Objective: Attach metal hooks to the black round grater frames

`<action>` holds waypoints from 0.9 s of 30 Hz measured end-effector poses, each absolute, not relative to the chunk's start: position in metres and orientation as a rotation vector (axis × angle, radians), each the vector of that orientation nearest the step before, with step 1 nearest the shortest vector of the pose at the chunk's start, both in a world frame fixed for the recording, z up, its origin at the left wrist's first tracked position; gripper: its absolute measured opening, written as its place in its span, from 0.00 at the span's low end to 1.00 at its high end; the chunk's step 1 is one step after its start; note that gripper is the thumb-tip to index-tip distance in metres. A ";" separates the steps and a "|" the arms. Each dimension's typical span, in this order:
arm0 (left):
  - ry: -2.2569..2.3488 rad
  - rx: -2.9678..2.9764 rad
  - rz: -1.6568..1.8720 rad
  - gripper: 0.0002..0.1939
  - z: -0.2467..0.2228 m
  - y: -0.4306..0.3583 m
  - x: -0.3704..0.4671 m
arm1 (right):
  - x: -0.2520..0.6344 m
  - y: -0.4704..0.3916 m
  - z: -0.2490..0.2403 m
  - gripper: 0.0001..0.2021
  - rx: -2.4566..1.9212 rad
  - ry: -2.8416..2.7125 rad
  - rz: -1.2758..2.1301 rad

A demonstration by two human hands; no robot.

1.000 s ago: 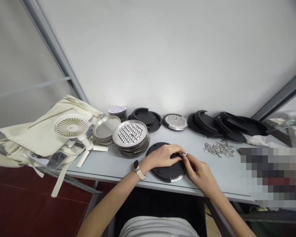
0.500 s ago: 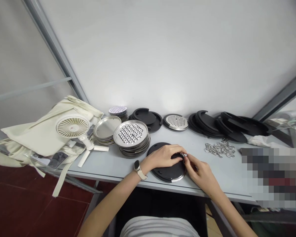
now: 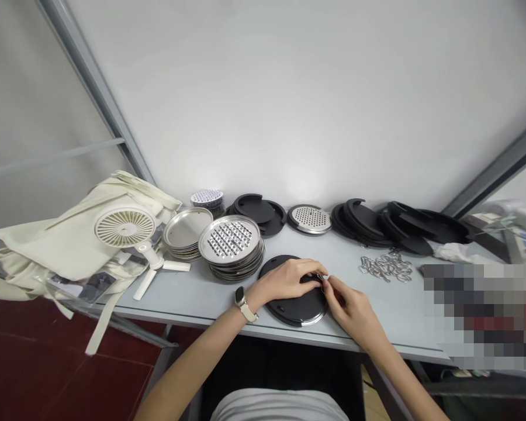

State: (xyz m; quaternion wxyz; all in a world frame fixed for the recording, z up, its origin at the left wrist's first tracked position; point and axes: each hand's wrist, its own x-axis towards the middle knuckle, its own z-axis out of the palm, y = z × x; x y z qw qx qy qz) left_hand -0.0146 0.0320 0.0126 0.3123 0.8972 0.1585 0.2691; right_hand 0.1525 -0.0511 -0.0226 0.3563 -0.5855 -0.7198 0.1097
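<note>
A round black disc [image 3: 296,307] with a silver rim showing at its front right lies near the table's front edge. My left hand [image 3: 291,279], a watch on its wrist, rests over the disc, its fingers and thumb curled at the right edge. My right hand [image 3: 350,307] pinches a small metal piece [image 3: 322,280] at that same edge, close to the left fingertips. What exactly the left fingers grip is too small to tell. Beyond the right hand lies a heap of silver metal clips [image 3: 386,266].
Perforated metal discs [image 3: 230,238] and plain metal discs [image 3: 187,228] are stacked left of centre. Black discs [image 3: 363,222] stand along the wall, with one perforated disc [image 3: 311,218] between piles. A white fan [image 3: 125,228] and cream bag [image 3: 65,234] occupy the left end.
The view has shifted slightly, so objects appear a little further left. Both hands keep nearly the same position at the disc's right edge.
</note>
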 end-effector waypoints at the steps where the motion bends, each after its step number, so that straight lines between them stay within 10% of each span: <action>1: 0.422 2.365 0.709 0.13 0.013 0.032 -0.015 | 0.152 -0.051 -0.023 0.13 -1.510 -1.859 0.275; 27: 0.449 2.361 0.672 0.14 0.014 0.031 -0.014 | 0.153 -0.049 -0.021 0.12 -1.528 -1.879 0.349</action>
